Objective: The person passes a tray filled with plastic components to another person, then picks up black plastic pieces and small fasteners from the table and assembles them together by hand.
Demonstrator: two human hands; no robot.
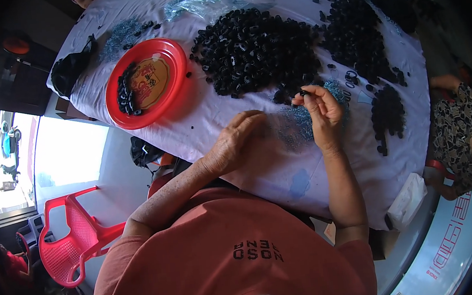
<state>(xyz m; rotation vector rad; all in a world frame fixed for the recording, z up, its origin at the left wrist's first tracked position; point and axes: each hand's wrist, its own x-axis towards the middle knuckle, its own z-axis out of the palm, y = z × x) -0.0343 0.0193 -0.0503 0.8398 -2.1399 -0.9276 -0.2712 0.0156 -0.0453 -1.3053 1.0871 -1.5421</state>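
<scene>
My right hand [324, 114] is closed, pinching a small black plastic piece [303, 92] between thumb and fingertips. Beneath and around that hand lies a heap of small bluish, springlike bits [300, 125]. My left hand [238, 140] hovers over the cloth beside this heap, back upward and fingers bent to the right. Its fingertips are blurred and its thumb is hidden, so what it holds does not show. Just beyond both hands spreads a large pile of small black plastic pieces [255, 50].
A red round tray [178, 96] with more black pieces stands at the left on the pale tablecloth [200, 128]. More black piles [351, 25] lie at the right. Clear plastic bags [201, 7] are at the back. Another person in patterned clothing [455, 122] sits at the right; a red chair [78, 234] stands left.
</scene>
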